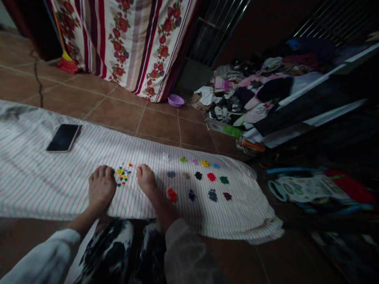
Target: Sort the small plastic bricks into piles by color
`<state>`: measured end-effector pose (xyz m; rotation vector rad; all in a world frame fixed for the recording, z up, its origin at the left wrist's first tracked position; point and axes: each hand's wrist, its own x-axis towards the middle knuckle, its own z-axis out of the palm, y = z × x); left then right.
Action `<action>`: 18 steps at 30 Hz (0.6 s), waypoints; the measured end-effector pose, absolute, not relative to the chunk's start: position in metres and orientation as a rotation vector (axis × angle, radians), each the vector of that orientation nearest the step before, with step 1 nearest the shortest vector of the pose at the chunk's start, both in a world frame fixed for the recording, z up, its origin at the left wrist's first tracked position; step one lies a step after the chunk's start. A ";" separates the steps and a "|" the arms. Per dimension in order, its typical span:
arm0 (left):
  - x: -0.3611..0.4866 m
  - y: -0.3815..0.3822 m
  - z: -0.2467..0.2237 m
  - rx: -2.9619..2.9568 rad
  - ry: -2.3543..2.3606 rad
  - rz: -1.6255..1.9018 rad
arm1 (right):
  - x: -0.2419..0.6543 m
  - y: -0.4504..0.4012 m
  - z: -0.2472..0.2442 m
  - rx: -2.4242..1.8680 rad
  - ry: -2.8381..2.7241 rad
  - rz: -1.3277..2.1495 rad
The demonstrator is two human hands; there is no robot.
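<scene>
A mixed pile of small coloured pieces (122, 173), mostly yellow, green, white and red, lies on the striped cloth (89, 161). My left hand (102, 185) rests palm down on the cloth just left of that pile, its fingers lying forward. On the pile's other side is my right hand (145, 179), fingers curled in; whatever they hold, if anything, is hidden. Beyond it are small heaps sorted by colour, among them an orange heap (171, 194), a red heap (211, 176), a black heap (198, 175), a dark green heap (224, 180) and a yellow heap (205, 163).
A phone (63, 138) lies on the cloth at the left. Past the far edge are a tiled floor (118, 108), a purple basin (176, 101), a flowered curtain (127, 43) and a red broom (67, 65). Clothes (251, 88) are heaped at the right.
</scene>
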<state>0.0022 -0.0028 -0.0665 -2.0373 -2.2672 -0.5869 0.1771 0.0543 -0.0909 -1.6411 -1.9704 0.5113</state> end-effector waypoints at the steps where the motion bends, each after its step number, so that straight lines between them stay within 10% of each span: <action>1: 0.002 -0.003 -0.068 -2.036 -2.261 -0.582 | 0.180 0.053 -0.090 -1.626 -1.957 0.543; 18: 0.004 -0.004 -0.061 -2.046 -2.268 -0.530 | 0.307 0.033 -0.064 -1.535 -1.438 0.544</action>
